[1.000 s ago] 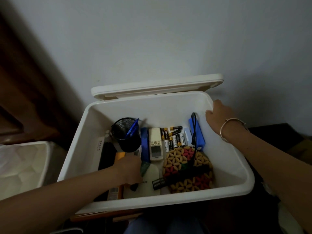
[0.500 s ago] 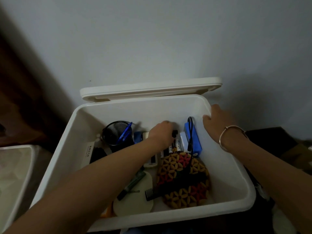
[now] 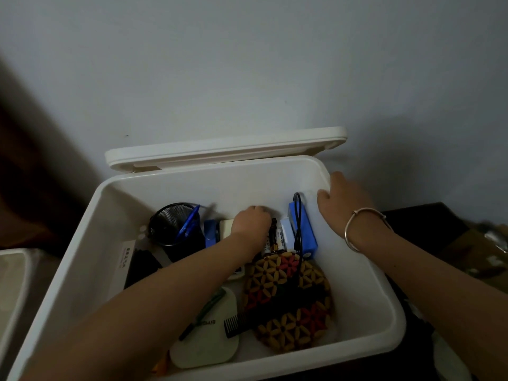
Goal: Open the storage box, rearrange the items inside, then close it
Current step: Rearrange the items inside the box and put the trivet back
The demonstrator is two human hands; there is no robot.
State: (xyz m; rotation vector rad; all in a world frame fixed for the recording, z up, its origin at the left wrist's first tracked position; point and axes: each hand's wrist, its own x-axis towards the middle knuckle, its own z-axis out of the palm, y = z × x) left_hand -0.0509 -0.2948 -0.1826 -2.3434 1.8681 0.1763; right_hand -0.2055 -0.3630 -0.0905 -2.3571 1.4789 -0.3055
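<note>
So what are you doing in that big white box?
A person is sorting the open storage box, whose lid is tipped up at the back. The left hand reaches down onto the batteries beside the blue pack; whether it grips any is hidden. The right hand holds the box's right rim.

One white storage box (image 3: 357,284) with one lid (image 3: 225,148) fills the centre of the frame, and one more white bin (image 3: 11,284) shows at the left edge. Two hands reach in, the left hand (image 3: 251,221) and the right hand (image 3: 341,199), with one bracelet (image 3: 357,229). Inside lie one black mesh cup (image 3: 165,226) with one blue pen (image 3: 189,224), three batteries (image 3: 275,239) in sight, one blue block (image 3: 306,235), one black cable (image 3: 298,215), one beaded pouch (image 3: 288,303), one black comb (image 3: 236,324), one white oval pad (image 3: 209,350) and one dark marker (image 3: 203,314)
</note>
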